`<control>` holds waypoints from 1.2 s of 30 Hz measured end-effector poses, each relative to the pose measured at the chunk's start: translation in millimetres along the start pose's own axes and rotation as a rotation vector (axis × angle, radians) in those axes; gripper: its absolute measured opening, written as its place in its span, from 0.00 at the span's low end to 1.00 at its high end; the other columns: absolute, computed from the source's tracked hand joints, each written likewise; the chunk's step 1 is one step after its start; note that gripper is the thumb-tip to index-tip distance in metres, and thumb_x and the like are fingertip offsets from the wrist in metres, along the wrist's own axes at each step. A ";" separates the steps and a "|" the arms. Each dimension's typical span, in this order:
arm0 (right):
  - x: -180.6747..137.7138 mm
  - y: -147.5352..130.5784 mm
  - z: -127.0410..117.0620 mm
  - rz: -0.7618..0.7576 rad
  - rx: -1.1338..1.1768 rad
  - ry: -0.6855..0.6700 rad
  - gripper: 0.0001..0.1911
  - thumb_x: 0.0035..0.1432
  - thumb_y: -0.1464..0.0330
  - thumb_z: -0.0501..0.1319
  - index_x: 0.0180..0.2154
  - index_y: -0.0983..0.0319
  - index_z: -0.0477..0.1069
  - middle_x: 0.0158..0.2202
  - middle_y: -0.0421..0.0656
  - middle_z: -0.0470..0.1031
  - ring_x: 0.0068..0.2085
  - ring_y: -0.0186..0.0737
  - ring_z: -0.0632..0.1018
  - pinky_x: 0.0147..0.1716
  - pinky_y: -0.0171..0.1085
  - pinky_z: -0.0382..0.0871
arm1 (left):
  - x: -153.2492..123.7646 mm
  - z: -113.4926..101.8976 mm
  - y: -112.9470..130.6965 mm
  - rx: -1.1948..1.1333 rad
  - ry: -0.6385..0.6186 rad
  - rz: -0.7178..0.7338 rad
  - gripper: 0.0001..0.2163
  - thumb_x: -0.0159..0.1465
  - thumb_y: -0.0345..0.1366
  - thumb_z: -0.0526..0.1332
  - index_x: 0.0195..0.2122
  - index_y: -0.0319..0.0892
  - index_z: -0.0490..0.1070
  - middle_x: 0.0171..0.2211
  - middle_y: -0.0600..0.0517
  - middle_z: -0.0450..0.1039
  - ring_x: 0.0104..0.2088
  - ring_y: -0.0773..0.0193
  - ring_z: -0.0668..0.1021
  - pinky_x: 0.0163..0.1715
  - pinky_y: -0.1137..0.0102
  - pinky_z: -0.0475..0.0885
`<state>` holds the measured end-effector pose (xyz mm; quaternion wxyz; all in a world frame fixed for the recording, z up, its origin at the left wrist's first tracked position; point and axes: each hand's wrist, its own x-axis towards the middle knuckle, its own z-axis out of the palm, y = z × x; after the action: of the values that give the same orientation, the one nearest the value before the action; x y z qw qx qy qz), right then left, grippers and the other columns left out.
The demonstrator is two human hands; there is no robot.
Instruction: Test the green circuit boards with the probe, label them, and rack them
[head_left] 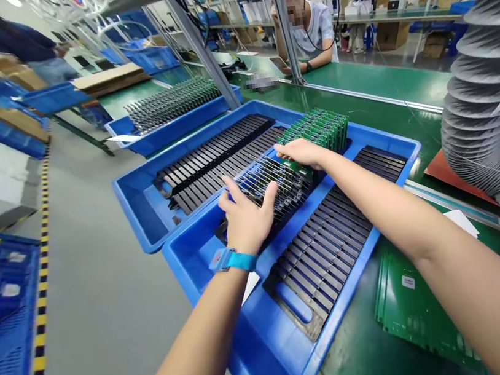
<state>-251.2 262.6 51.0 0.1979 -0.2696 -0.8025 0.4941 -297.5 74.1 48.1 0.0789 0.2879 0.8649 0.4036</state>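
My left hand [249,220], a blue strap at its wrist, has its fingers spread beside a row of circuit boards [272,181] standing on edge in a black slotted rack. My right hand [304,152] reaches over the same row, fingers closed at the edge of a green circuit board [299,169]; its fingertips are partly hidden. Behind it more upright green boards [323,126] fill the rack's far end. A second black slotted rack [327,245] with bare slots lies nearer to me in the same blue tray [256,360].
Another blue tray [136,188] with black racks adjoins on the left. Beyond it a tray [150,142] holds many upright boards. Flat green boards [415,307] lie under my right forearm. A grey flexible duct [469,88] hangs right. A person [314,29] sits across the bench.
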 end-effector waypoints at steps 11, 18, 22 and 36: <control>-29.8 -5.1 -24.0 -0.188 -0.417 0.064 0.11 0.58 0.69 0.59 0.36 0.67 0.78 0.37 0.46 0.80 0.39 0.38 0.78 0.43 0.35 0.68 | 14.7 16.8 6.2 0.252 0.037 0.713 0.20 0.55 0.48 0.65 0.47 0.46 0.71 0.59 0.41 0.65 0.65 0.39 0.53 0.58 0.37 0.41; -27.4 -3.3 -28.1 -0.165 -0.481 0.028 0.13 0.56 0.77 0.57 0.41 0.64 0.78 0.44 0.45 0.79 0.47 0.39 0.77 0.48 0.34 0.66 | 14.9 36.8 21.8 0.266 0.025 0.817 0.25 0.52 0.48 0.67 0.49 0.45 0.72 0.55 0.42 0.70 0.62 0.39 0.60 0.61 0.44 0.34; -42.4 -12.2 -29.7 -0.173 -0.641 0.103 0.11 0.56 0.76 0.57 0.38 0.69 0.78 0.45 0.54 0.75 0.47 0.49 0.74 0.48 0.42 0.66 | 17.6 43.8 24.1 0.351 -0.002 0.771 0.22 0.56 0.45 0.63 0.51 0.44 0.72 0.56 0.42 0.68 0.59 0.39 0.64 0.60 0.46 0.47; -67.6 -31.5 2.7 -0.147 -0.697 0.076 0.16 0.61 0.80 0.48 0.40 0.70 0.73 0.50 0.54 0.67 0.36 0.42 0.77 0.40 0.40 0.70 | 37.4 34.1 7.3 0.289 -0.021 0.803 0.21 0.57 0.40 0.58 0.53 0.43 0.69 0.52 0.45 0.73 0.56 0.48 0.70 0.61 0.52 0.49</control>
<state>-207.8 206.7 74.7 0.1587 -0.2805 -0.9322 0.1650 -312.4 121.1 34.5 -0.1169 0.6141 0.7309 0.2738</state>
